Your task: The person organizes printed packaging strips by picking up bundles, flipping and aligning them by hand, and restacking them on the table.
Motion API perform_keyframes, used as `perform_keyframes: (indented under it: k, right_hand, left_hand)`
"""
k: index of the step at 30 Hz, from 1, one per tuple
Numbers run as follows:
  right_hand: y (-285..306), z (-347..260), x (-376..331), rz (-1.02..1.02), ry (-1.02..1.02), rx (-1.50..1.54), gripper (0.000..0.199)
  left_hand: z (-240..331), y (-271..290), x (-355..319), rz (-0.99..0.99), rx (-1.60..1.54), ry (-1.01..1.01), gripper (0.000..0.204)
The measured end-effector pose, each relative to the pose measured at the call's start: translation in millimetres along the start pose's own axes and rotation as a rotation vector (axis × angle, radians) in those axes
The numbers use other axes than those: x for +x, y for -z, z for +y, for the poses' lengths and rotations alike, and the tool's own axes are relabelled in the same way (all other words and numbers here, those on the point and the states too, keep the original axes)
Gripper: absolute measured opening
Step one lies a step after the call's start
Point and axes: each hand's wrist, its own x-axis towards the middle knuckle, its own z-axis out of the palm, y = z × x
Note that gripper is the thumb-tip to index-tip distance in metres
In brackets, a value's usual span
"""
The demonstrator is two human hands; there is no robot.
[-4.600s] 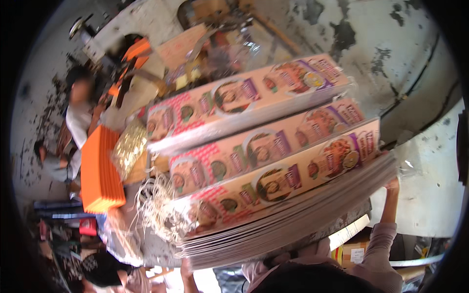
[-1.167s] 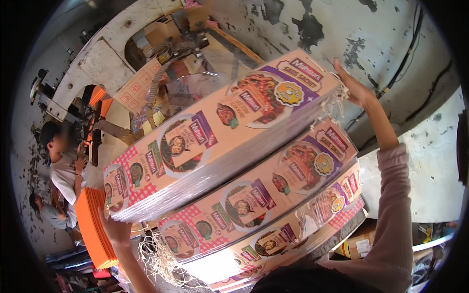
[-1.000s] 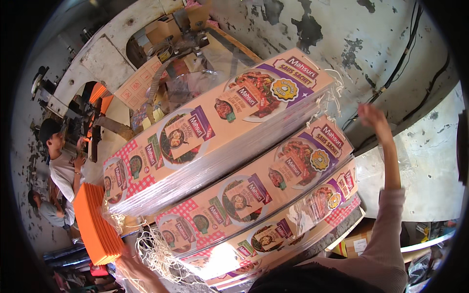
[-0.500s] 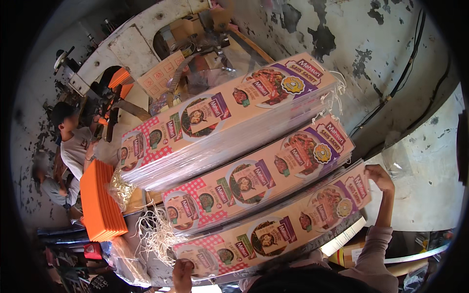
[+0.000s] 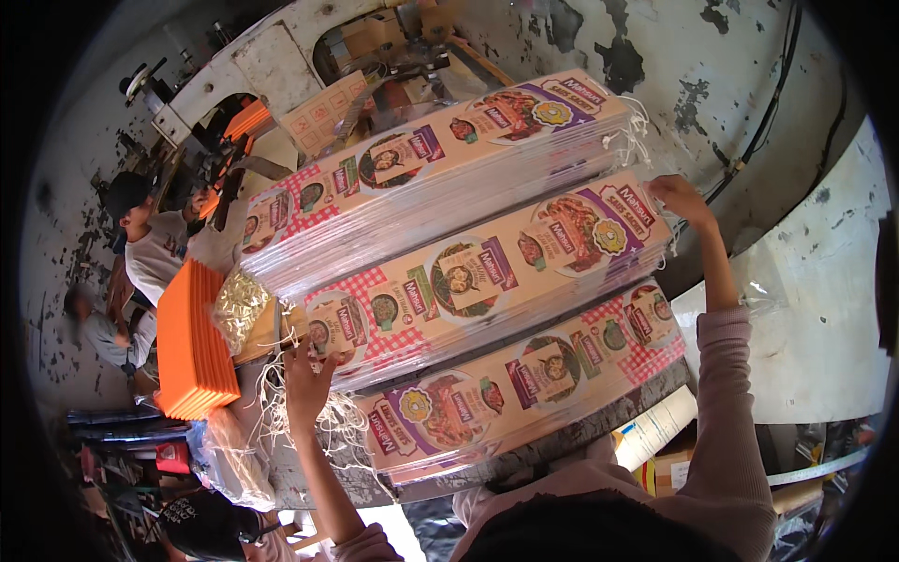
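Both hands were on the middle bundle.

Your left hand [image 5: 307, 379] had come up from the low edge to the middle bundle [image 5: 487, 272], fingers pressed flat against its near end; your right hand [image 5: 679, 197] had climbed from the bottom bundle [image 5: 524, 393], curled over the far corner. So that bundle sat braced between your palms. The wall [image 5: 712, 84] crowded your right fingertips; orange stack [image 5: 192, 342] and loose string [image 5: 328, 431] hemmed the left.

The fingertips of the left hand [image 5: 307, 379] were hidden under the middle bundle of flat cartons [image 5: 487, 272]. The lowest bundle [image 5: 524, 384] was partly covered by it. The machine [image 5: 281, 66] behind was cut off by the rim.
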Motion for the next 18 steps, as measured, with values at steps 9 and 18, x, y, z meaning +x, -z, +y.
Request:
perform_keyframes:
  k: [9,18]
  right_hand:
    - [-22.0,-18.3,-35.9,-0.097,-0.080,0.212,0.061]
    - [-17.4,4.5,-47.3,0.089,-0.201,0.509,0.051]
  left_hand:
    - [-30.5,-30.1,-7.8,-0.086,-0.919,0.145,0.041]
    - [-32.6,-24.2,-19.5,0.009,-1.115,0.247,0.044]
